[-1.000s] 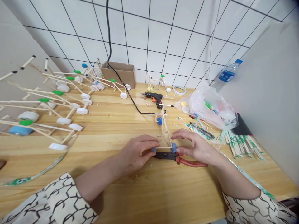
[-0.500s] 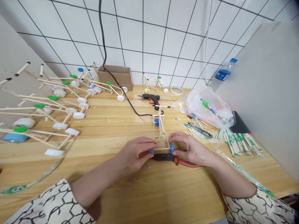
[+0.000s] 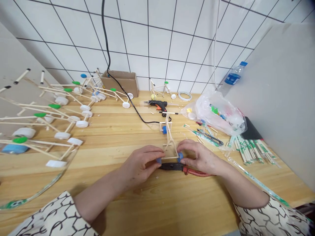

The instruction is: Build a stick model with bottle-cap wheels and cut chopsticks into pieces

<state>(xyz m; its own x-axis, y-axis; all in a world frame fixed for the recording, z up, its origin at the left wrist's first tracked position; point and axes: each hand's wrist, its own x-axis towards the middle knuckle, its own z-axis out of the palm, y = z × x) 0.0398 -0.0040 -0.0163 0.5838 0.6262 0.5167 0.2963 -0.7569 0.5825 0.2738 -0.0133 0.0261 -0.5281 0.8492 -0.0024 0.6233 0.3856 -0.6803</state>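
Note:
A small tricycle model of wooden sticks stands in front of me, its black-tipped handlebar pointing away. Blue bottle caps serve as its wheels. My left hand pinches the left rear blue cap between thumb and fingers. On the other side, my right hand grips the right rear blue cap. A thin stick axle joins the two caps. The front blue cap sits under the handlebar. Just below the axle lie pliers with red handles, partly under my right hand.
Several finished stick tricycles crowd the left side. Behind the model lie a black glue gun and a tape roll. A plastic bag of caps, a utility knife, wrapped chopsticks and a bottle are at right.
Both hands keep their hold on the rear caps, and the model stays in place. The view has shifted slightly.

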